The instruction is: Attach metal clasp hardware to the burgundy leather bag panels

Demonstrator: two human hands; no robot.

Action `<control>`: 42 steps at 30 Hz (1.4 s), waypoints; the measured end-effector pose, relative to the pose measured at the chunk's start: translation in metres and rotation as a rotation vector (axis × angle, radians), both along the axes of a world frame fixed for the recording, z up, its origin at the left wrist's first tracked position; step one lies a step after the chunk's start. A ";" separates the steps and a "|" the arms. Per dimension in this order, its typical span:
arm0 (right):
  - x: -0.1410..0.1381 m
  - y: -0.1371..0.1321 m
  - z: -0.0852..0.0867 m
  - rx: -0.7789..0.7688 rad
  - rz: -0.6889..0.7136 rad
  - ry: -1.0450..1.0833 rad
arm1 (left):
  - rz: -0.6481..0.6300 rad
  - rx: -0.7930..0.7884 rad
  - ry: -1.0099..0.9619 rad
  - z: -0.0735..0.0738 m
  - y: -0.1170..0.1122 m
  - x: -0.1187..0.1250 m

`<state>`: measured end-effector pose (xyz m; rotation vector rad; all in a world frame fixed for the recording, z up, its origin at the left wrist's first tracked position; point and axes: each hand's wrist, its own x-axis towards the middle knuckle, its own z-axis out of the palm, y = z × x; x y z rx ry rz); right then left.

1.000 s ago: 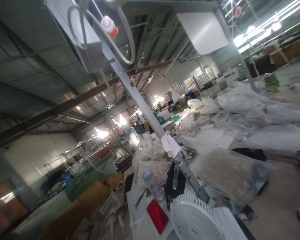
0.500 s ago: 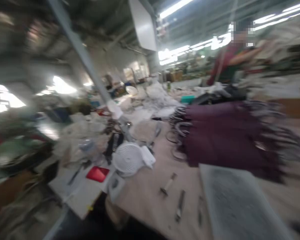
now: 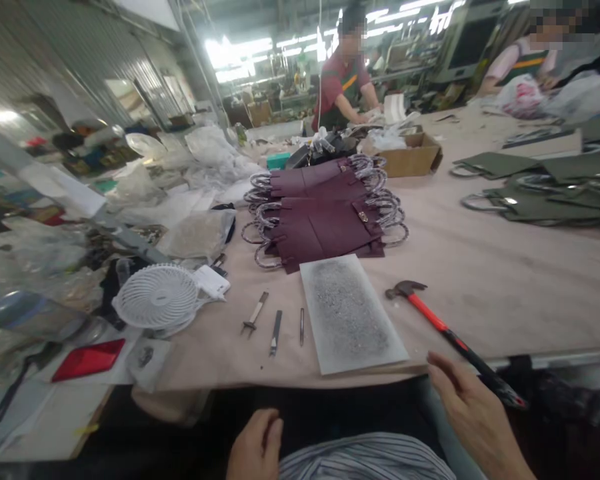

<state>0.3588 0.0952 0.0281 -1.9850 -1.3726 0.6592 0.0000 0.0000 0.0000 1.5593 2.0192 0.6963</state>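
Note:
My left hand hangs low over my lap at the bottom of the view, thumb apart from its loosely bent fingers, holding nothing visible. My right hand, also empty with fingers loosely extended, is at the table's front edge, left of a claw hammer's handle. That claw hammer, red and black, lies with its head away from me. A pale, grey-stained board rests left of it. Beside the board lie a slim metal punch, a flat metal tool and a two-pronged tool.
Stacked burgundy bag pieces with wrapped handles lie behind the board. A white fan and a red flat item are left. Green bag pieces lie right, a cardboard box behind. Two people work across the table.
My view has swung right and steadied. Both my hands, the claw hammer and the green bag pieces now show. The burgundy stack and the board sit further left in view.

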 end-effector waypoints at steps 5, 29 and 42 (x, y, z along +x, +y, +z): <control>-0.030 0.074 -0.023 0.010 0.167 -0.277 | -0.118 0.337 0.004 -0.001 0.078 0.058; -0.068 0.091 -0.069 0.208 0.192 -0.537 | -0.035 0.465 0.001 -0.048 0.119 0.070; -0.074 0.084 -0.060 0.191 0.128 -0.480 | -0.350 0.483 0.303 -0.042 0.152 0.032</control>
